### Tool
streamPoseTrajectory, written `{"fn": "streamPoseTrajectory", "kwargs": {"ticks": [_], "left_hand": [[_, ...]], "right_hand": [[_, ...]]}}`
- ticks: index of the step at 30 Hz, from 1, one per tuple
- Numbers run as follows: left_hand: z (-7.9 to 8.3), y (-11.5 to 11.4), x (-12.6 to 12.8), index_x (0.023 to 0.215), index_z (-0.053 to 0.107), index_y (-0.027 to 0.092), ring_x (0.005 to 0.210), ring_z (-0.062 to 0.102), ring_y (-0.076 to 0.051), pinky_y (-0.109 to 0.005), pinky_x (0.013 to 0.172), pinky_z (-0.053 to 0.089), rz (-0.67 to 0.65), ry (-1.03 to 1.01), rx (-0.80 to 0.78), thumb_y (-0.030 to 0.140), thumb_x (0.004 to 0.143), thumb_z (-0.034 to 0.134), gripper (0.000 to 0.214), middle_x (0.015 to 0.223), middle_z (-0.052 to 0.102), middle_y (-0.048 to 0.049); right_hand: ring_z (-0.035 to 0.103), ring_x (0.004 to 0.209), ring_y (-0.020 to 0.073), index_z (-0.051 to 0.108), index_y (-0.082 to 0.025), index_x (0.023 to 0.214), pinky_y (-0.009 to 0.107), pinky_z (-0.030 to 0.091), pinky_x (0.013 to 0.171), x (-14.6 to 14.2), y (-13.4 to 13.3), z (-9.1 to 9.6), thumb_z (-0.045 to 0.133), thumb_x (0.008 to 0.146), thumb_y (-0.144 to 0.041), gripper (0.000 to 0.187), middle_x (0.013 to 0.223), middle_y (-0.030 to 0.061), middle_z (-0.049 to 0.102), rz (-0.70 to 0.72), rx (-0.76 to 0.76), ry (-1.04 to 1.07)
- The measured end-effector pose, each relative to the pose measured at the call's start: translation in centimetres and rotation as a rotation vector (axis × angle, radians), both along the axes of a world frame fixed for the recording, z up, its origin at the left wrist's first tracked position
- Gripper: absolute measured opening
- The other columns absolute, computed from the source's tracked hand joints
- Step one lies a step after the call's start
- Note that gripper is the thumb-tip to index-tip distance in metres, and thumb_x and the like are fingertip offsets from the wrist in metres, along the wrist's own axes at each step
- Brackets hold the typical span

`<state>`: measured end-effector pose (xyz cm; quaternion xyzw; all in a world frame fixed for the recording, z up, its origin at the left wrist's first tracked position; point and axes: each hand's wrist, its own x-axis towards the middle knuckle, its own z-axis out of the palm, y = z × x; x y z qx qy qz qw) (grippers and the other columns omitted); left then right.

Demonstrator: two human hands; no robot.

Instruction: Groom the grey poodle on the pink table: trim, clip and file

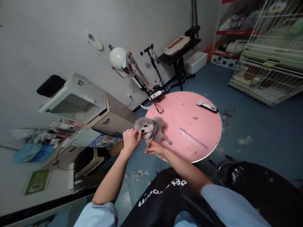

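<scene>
A small grey dog [161, 136] sits at the near left edge of the round pink grooming table [180, 110], its fluffy head toward me. My left hand [131, 139] is closed at its muzzle, thumb and fingertips pinched together there. In my right hand [156, 148] is a pair of scissors [151, 141], the blades pointing up beside the dog's cheek and neck. Whether the blades are apart is too small to tell. A purple-backed comb [193, 138] lies on the table to the right of the dog, and a black-and-white clipper [207, 106] rests near the far right rim.
A black loop [159, 108] and a power strip [156, 95] are at the table's far left edge. Wire cages [270, 69] stand at right, cabinets [113, 119] at left. A black stool seat [260, 186] is near my right side. Fur clumps dot the blue floor [246, 126].
</scene>
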<state>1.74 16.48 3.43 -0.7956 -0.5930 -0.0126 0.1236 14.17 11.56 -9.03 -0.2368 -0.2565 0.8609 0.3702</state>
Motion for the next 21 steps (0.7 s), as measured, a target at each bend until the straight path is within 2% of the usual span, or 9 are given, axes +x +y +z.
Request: {"fn": "streamPoseTrajectory", "kwargs": {"ticks": [3,6,11,16,21], "left_hand": [[-0.3,-0.4,0.1,0.068,0.067,0.019,0.081,0.055,-0.023,-0.034,0.072,0.031,-0.015,0.004,-0.017,0.04,0.085,0.049,0.032,0.077,0.065,-0.0082],[-0.4,-0.7,0.1,0.067,0.066,0.019,0.082,0.055,-0.024,-0.035,0.073,0.031,-0.012,-0.002,-0.011,0.039,0.085,0.049,0.032,0.076,0.065,-0.0086],[-0.2,-1.0,-0.3,0.066,0.065,0.019,0.081,0.055,-0.023,-0.034,0.071,0.031,0.005,-0.019,0.009,0.038,0.085,0.049,0.031,0.076,0.064,-0.0086],[-0.1,-1.1,-0.6,0.065,0.063,0.019,0.08,0.054,-0.023,-0.034,0.072,0.031,0.012,-0.046,0.032,0.038,0.085,0.049,0.032,0.075,0.063,-0.0082],[0.0,-1.2,-0.6,0.065,0.064,0.019,0.08,0.054,-0.023,-0.034,0.073,0.031,0.011,-0.075,0.019,0.038,0.086,0.048,0.033,0.076,0.064,-0.0084]], "right_hand": [[0.065,0.074,0.017,0.049,-0.022,0.085,0.03,0.048,0.067,0.6,0.0,-0.4,0.074,0.062,-0.024,0.034,0.073,-0.0015,0.06,-0.018,-0.021,0.004],[0.066,0.075,0.0185,0.051,-0.02,0.083,0.03,0.048,0.066,1.2,0.1,-1.4,0.076,0.06,-0.023,0.034,0.073,0.0001,0.061,0.003,-0.001,-0.043],[0.067,0.077,0.0167,0.05,-0.02,0.084,0.028,0.049,0.068,1.5,0.4,-3.0,0.073,0.06,-0.025,0.033,0.077,-0.0018,0.063,0.062,0.055,-0.107],[0.066,0.074,0.0165,0.047,-0.022,0.082,0.029,0.05,0.067,1.2,0.3,-3.3,0.073,0.058,-0.023,0.036,0.073,-0.0043,0.062,0.037,0.07,-0.19],[0.064,0.07,0.0145,0.046,-0.022,0.079,0.03,0.05,0.069,0.9,0.1,-3.2,0.068,0.058,-0.017,0.031,0.068,-0.0067,0.057,-0.028,0.12,-0.21]]}}
